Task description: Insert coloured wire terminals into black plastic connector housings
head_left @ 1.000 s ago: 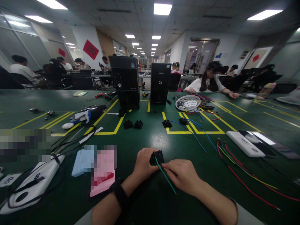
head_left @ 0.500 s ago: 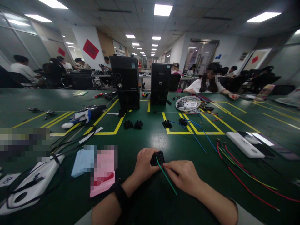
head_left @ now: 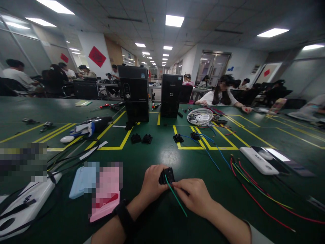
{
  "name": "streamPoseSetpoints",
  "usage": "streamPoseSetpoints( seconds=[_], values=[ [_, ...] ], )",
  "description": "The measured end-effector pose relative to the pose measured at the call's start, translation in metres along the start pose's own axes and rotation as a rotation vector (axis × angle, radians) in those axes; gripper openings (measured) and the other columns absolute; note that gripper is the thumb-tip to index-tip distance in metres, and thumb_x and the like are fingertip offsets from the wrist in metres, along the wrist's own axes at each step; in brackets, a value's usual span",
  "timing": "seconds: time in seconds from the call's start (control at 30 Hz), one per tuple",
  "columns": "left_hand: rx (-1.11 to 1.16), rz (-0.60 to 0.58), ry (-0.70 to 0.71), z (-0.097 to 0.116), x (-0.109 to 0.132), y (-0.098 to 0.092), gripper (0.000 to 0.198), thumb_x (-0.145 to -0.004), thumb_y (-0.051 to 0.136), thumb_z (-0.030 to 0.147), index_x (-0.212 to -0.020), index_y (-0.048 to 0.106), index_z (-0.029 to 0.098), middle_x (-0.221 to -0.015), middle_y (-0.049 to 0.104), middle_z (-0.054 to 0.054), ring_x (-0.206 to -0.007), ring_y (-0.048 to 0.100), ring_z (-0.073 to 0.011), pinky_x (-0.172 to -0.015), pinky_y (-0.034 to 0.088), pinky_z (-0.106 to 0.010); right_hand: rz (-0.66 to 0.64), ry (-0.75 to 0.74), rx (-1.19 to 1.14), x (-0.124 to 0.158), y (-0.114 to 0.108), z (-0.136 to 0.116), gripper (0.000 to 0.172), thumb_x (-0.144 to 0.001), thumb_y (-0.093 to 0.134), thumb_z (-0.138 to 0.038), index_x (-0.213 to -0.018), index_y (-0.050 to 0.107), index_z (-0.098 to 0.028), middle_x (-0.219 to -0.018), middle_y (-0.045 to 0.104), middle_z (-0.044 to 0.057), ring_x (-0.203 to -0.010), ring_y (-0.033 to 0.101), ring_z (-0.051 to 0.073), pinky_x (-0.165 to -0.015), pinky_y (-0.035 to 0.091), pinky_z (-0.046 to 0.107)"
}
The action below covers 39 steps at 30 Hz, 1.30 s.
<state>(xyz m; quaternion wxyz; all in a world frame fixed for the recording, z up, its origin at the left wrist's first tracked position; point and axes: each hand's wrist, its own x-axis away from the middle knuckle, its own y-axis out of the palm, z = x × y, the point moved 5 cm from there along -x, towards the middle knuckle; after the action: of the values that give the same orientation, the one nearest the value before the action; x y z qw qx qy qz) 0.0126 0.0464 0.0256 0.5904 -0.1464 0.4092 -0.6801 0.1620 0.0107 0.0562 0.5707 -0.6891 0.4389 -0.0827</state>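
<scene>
My left hand is wrapped around a small black connector block, holding it up over the green table. From the block's face a green wire runs down and to the right, its far end loose. My right hand is closed in a pinch at the block's lower right edge, right beside the wire. What sits between those fingertips is too small to make out. Two similar black blocks lie further back on the left. On the right are two more, a black block and its neighbour, with blue wires attached.
Red, yellow and green loose wires lie to the right near a white power bank. Left are a pink packet, a light blue packet and cables. Behind stand two black computer towers and a white basket. Someone sits opposite.
The view has shifted slightly, so the scene sits a little lower and further left. Both hands keep nearly the same pose around the block and green wire.
</scene>
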Motion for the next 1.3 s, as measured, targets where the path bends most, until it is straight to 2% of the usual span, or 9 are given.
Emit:
streamPoseSetpoints(
  seconds=[0.13,0.37,0.57,0.67,0.77,0.97,1.03,1.2,1.3],
  values=[
    [-0.001,0.005,-0.006,0.000,0.000,0.000,0.035,-0.070,0.065,0.045,-0.098,0.057,0.024,-0.097,0.063,-0.003,-0.094,0.054,-0.0258,-0.082,0.039,-0.037,-0.138,0.027,0.023,0.001,0.006,-0.002,0.014,-0.086,0.051,-0.021,-0.092,0.064,-0.023,-0.076,0.070,-0.001,-0.068,0.066,0.014,-0.058,0.040,0.020],
    [-0.002,0.017,0.005,0.000,0.000,0.001,0.039,-0.069,0.065,0.049,-0.098,0.058,0.025,-0.098,0.063,-0.004,-0.096,0.054,-0.0266,-0.084,0.039,-0.039,0.051,0.006,0.023,0.002,-0.003,0.001,0.018,-0.089,0.047,-0.021,-0.094,0.065,-0.022,-0.080,0.071,0.001,-0.070,0.066,0.014,-0.063,0.041,0.022],
    [0.010,0.021,-0.018,-0.002,0.000,0.001,0.041,-0.064,0.070,0.046,-0.097,0.057,0.025,-0.096,0.063,-0.003,-0.095,0.055,-0.0265,-0.083,0.039,-0.037,-0.142,0.037,0.041,0.000,0.005,-0.001,0.012,-0.085,0.053,-0.021,-0.087,0.064,-0.023,-0.075,0.070,-0.002,-0.063,0.064,0.012,-0.056,0.038,0.020],
    [0.016,0.027,-0.017,-0.001,0.001,0.000,0.041,-0.064,0.070,0.045,-0.098,0.057,0.025,-0.097,0.063,-0.003,-0.095,0.054,-0.0263,-0.084,0.039,-0.038,-0.163,0.045,0.054,0.000,0.005,-0.001,0.012,-0.084,0.054,-0.023,-0.090,0.064,-0.025,-0.074,0.070,-0.002,-0.061,0.063,0.012,-0.054,0.036,0.020],
    [0.019,0.014,-0.011,-0.001,0.001,0.000,0.040,-0.067,0.068,0.046,-0.098,0.057,0.024,-0.098,0.063,-0.003,-0.095,0.054,-0.0262,-0.083,0.038,-0.038,-0.112,0.077,0.021,0.000,0.003,0.003,0.015,-0.085,0.054,-0.024,-0.097,0.063,-0.025,-0.079,0.070,-0.002,-0.065,0.064,0.013,-0.057,0.038,0.021],
    [0.015,0.004,-0.009,0.000,0.000,0.000,0.040,-0.068,0.067,0.047,-0.100,0.057,0.025,-0.099,0.063,-0.003,-0.097,0.053,-0.0264,-0.083,0.038,-0.038,0.106,0.042,-0.011,0.001,-0.003,0.006,0.018,-0.089,0.049,-0.023,-0.094,0.066,-0.021,-0.081,0.071,0.001,-0.070,0.065,0.014,-0.063,0.041,0.023],
    [0.017,0.009,-0.008,-0.001,0.000,0.000,0.039,-0.068,0.066,0.047,-0.099,0.057,0.025,-0.098,0.063,-0.003,-0.095,0.054,-0.0259,-0.082,0.038,-0.037,0.067,0.022,-0.014,0.001,-0.001,0.005,0.017,-0.088,0.050,-0.023,-0.093,0.066,-0.022,-0.080,0.071,0.000,-0.069,0.065,0.013,-0.063,0.040,0.022],
    [0.025,0.012,-0.017,-0.004,0.000,0.002,0.042,-0.065,0.070,0.047,-0.098,0.057,0.024,-0.096,0.062,-0.002,-0.094,0.053,-0.0251,-0.081,0.038,-0.036,-0.168,0.033,0.005,0.001,0.007,0.004,0.013,-0.086,0.053,-0.024,-0.092,0.065,-0.024,-0.079,0.070,-0.001,-0.072,0.065,0.014,-0.061,0.039,0.021],
    [0.022,0.020,-0.020,-0.004,0.000,0.001,0.044,-0.064,0.071,0.048,-0.098,0.057,0.025,-0.097,0.062,-0.002,-0.094,0.053,-0.0252,-0.081,0.038,-0.036,-0.176,0.040,0.019,0.000,0.006,0.005,0.013,-0.086,0.054,-0.024,-0.094,0.065,-0.025,-0.081,0.070,-0.002,-0.069,0.065,0.013,-0.059,0.038,0.021]
  ],
)
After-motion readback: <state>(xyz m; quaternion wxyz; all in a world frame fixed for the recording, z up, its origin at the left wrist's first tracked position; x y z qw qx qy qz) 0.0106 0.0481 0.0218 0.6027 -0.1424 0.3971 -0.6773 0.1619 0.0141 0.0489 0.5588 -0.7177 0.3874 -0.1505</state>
